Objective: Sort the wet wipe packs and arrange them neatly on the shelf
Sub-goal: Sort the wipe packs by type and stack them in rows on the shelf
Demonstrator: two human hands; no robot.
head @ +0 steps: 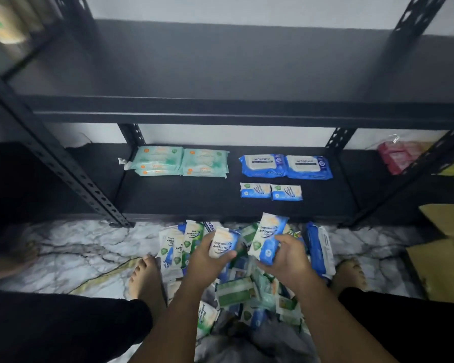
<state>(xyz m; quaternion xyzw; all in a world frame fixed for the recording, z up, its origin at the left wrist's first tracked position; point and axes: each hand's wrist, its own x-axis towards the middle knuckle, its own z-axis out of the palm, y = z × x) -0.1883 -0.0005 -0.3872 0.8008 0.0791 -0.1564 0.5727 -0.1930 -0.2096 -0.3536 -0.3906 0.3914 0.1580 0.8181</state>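
Packs sit in both grips: the left hand (207,258) curls round one small blue-white pack (224,243), the right hand (286,258) round a second pack (269,237). Both are held above the pile (236,289) on the floor, short of the shelf (184,197). They seem to match the small pair (270,191) lying before the big blue packs (286,166). Slick film could slip from a one-handed hold. A careless set-down could knock that pair crooked, or land them among the green packs (181,163).
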